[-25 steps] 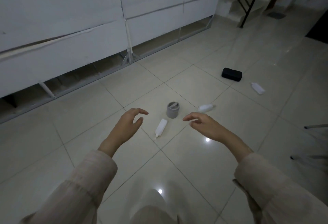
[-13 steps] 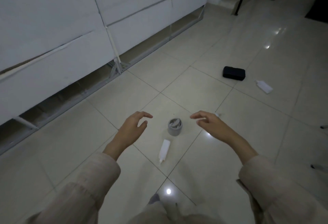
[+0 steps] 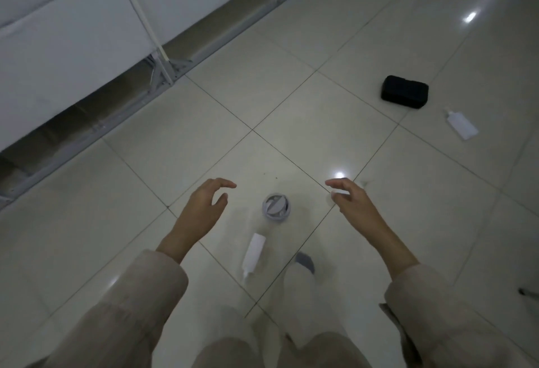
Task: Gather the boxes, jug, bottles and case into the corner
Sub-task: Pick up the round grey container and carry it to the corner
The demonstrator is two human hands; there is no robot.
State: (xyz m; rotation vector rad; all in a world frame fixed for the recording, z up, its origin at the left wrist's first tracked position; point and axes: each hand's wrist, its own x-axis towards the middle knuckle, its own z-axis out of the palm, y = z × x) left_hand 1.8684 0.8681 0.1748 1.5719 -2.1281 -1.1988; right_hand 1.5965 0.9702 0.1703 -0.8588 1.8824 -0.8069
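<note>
- Grey jug (image 3: 276, 208) – upright on floor tiles (image 3: 291, 122), seen from above, between the two hands, touched by neither.
- White bottle (image 3: 253, 254) lies on its side just below jug, nozzle twd the person.
- 2nd white bottle (image 3: 461, 124) lies far right, near black case (image 3: 404, 92) – both well apart from jug.
- Left hand (image 3: 205, 207): grip open, fingers curled, empty.
- Right hand (image 3: 351, 201): grip open, empty; a small white thing partly hidden under it.
- White panels (image 3: 73, 38) along upper left.

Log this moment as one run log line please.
stage: reaching | left hand: open, empty | right hand: open, empty | grey jug: upright between hands | white bottle: lying near foot | black case: untouched
</note>
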